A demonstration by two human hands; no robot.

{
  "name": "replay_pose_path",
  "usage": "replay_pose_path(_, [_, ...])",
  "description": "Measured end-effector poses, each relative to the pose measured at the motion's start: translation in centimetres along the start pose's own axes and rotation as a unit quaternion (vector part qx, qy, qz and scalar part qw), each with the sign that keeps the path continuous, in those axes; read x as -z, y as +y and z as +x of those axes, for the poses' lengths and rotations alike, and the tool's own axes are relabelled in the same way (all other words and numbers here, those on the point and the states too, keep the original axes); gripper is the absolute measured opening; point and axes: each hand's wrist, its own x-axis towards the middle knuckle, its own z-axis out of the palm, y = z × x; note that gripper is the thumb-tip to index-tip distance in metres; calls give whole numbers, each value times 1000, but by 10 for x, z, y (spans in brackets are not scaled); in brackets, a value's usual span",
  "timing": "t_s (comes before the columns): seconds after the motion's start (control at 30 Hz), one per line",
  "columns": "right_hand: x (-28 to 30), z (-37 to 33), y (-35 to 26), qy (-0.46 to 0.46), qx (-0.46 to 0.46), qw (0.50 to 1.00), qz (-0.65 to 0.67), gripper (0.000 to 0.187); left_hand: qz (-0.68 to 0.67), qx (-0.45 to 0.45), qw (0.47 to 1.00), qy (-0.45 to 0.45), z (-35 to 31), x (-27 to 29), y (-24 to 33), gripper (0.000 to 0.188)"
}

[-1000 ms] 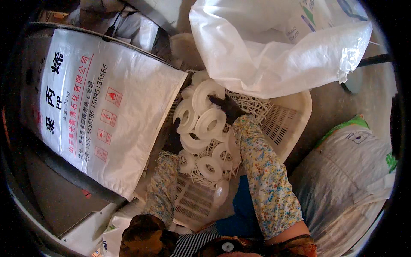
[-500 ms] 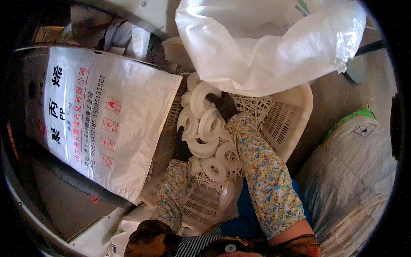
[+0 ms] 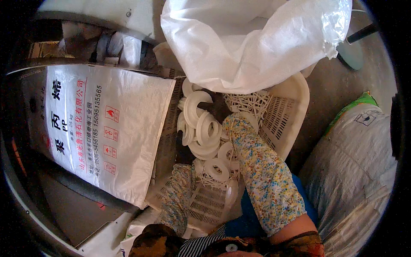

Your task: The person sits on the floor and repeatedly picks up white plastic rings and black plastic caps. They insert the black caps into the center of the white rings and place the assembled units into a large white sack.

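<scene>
A pile of white plastic rings (image 3: 208, 128) with wide flanges lies in a cream slotted basket (image 3: 299, 100). My right hand (image 3: 219, 107), in a dark glove, is at the upper part of the pile. Its fingers reach into the opening of an upper ring (image 3: 192, 107) and close on its rim. My left hand (image 3: 183, 150), also dark-gloved, is low at the left side of the pile, against the rings' edges. Its fingers are mostly lost in shadow. Thin white plastic sticks (image 3: 248, 105) lie under and beside the rings. Flowered sleeves cover both forearms.
A large white bag (image 3: 257, 55) with its mouth open hangs over the basket's far side. At left, a printed white woven sack (image 3: 124, 128) drapes over a dark-edged surface. A full grey-white sack (image 3: 351, 158) stands at right. A round greenish disc (image 3: 351, 55) is behind it.
The view has shifted slightly. My right hand has sunk a little behind the upper ring, which has tilted. My left hand has moved slightly down along the pile's side.
</scene>
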Motion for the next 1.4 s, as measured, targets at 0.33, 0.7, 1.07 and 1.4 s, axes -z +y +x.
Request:
replay_pose_path(0.33, [5,8,24,42,-34,990,-132,67,2,-4,999,-36,8,-13,-11,60])
replay_pose_path(0.7, [-17,-17,24,-64,-108,991,45,62,22,23,999,9,-30,-3,-15,57])
replay_pose_path(1.07, [-34,-60,-19,-81,-193,963,171,59,26,27,999,15,-94,-24,-24,55])
replay_pose_path(1.4, [-43,-126,-162,-136,-96,976,141,55,29,7,997,-67,-183,-108,-20,53])
